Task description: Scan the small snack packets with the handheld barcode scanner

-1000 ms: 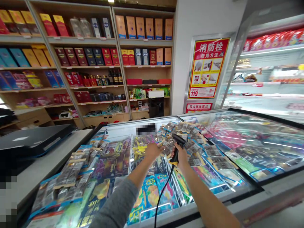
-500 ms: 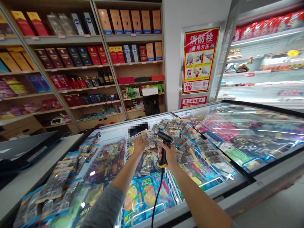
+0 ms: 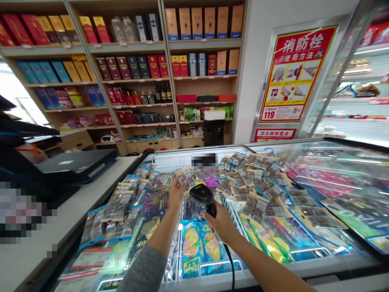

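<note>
My right hand [image 3: 220,222] is wrapped round the grip of a black barcode scanner [image 3: 202,194], its head tilted toward the left and its cable hanging down in front. Just left of the scanner, my left hand [image 3: 177,191] pinches a small snack packet [image 3: 181,177] at its upper edge. The packet is partly covered by the fingers. Both hands are above the glass top of a chest freezer [image 3: 258,263]. Many similar packets [image 3: 243,178] are spread over the glass to the right, and another pile of packets [image 3: 121,200] lies to the left.
Under the glass are wire baskets and colourful ice cream bags [image 3: 194,245]. A counter [image 3: 100,178] with a flat black device [image 3: 82,164] borders the freezer's left side. Shelves of boxed bottles [image 3: 133,67] and a red poster [image 3: 299,75] stand behind.
The view has turned left, bringing more of the counter into sight. The scanner has swung from pointing away to facing left toward the packet in my left hand.
</note>
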The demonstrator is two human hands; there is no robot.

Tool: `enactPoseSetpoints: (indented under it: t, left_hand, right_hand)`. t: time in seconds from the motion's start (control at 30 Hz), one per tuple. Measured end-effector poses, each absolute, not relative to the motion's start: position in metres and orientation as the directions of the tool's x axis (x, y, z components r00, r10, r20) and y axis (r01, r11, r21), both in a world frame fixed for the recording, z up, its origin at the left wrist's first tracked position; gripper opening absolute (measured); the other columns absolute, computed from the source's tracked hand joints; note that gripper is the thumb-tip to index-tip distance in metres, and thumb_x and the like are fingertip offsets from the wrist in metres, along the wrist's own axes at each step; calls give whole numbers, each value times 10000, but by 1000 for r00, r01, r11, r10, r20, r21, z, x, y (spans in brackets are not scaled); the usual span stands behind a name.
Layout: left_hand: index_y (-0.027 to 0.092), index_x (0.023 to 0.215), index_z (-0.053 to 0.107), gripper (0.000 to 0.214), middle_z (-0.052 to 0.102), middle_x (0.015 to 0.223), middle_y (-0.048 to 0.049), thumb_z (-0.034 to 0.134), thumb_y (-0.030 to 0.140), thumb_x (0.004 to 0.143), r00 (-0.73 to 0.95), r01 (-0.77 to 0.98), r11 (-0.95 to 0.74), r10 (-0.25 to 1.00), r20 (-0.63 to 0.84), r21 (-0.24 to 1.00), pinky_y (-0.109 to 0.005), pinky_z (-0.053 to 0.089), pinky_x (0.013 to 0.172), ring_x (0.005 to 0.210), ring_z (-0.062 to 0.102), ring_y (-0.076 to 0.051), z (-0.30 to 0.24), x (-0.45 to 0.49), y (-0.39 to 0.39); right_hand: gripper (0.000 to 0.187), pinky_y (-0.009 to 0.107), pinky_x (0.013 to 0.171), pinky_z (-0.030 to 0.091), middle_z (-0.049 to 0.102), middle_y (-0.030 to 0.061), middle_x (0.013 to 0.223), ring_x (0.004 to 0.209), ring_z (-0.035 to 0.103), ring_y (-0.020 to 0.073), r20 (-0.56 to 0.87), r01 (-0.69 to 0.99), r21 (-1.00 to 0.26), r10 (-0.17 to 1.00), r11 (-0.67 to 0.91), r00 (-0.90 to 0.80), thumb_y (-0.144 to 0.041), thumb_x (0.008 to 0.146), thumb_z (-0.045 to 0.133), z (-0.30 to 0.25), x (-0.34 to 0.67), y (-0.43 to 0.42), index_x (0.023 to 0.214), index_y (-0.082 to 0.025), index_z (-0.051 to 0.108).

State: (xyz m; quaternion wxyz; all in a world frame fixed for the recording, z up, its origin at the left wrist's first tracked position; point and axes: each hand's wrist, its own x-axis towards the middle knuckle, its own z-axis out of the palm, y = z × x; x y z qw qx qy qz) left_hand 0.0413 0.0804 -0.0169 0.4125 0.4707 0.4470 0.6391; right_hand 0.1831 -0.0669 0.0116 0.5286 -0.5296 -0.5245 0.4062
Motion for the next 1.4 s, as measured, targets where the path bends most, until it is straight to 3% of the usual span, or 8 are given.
enactPoseSetpoints:
  t: [0.2, 0.8, 0.97, 1.17, 1.3, 1.4]
  left_hand:
    - [156, 1232, 568, 495, 731, 1062, -85, 662, 313, 773, -204, -114, -279, 946, 252, 954, -347, 521, 932, 1048, 677, -212, -25, 41, 84]
    - [168, 1287, 547, 509, 705, 1158, -100, 645, 304, 806, -225, -101, -311, 932, 283, 945, -357, 496, 984, 1112, 653, -210, -30, 42, 88]
    - [189, 1352, 509, 506, 682, 1218, -108, 558, 313, 864, -295, 94, -287, 907, 302, 953, -359, 484, 999, 1141, 638, -208, -18, 38, 79]
    - [234, 1388, 508, 502, 582, 1385, -85, 480, 323, 895, -352, 443, -316, 799, 487, 839, -387, 415, 1073, 1314, 504, -252, 18, -45, 54]
    - [222, 1418, 479, 525, 625, 1323, -113, 455, 363, 913, -404, 643, -140, 773, 489, 753, -438, 452, 1006, 1236, 561, -306, 44, -131, 34]
    - [190, 1417, 480, 530, 663, 1231, -158, 422, 379, 924, -423, 763, 71, 807, 412, 643, -462, 477, 944, 1145, 608, -337, 50, -180, 19]
  right_hand:
    - [192, 258, 441, 332, 500, -34, 448, 443, 478, 171, 128, 187, -978, 976, 95, 174, -389, 719, 692, 5, 186, -68, 772, -220, 620]
    - [204, 254, 413, 339, 491, -55, 422, 366, 439, 138, 136, 190, -976, 974, 101, 179, -402, 746, 668, 4, 183, -67, 777, -217, 587]
    - [222, 242, 378, 333, 464, -83, 413, 325, 420, 121, 142, 103, -987, 970, 124, 197, -418, 782, 621, 1, 160, -55, 818, -215, 539]
    - [253, 225, 345, 309, 468, -99, 416, 299, 404, 104, 125, -81, -988, 990, 129, 58, -412, 734, 660, 10, 94, -34, 811, -222, 510]
    - [251, 215, 327, 307, 461, -109, 423, 294, 393, 95, 63, -204, -978, 997, 50, -55, -399, 717, 658, 21, 32, -24, 806, -228, 497]
    - [233, 211, 326, 318, 457, -112, 426, 303, 407, 95, 18, -225, -974, 991, -12, -130, -369, 719, 660, 25, -11, -20, 812, -224, 503]
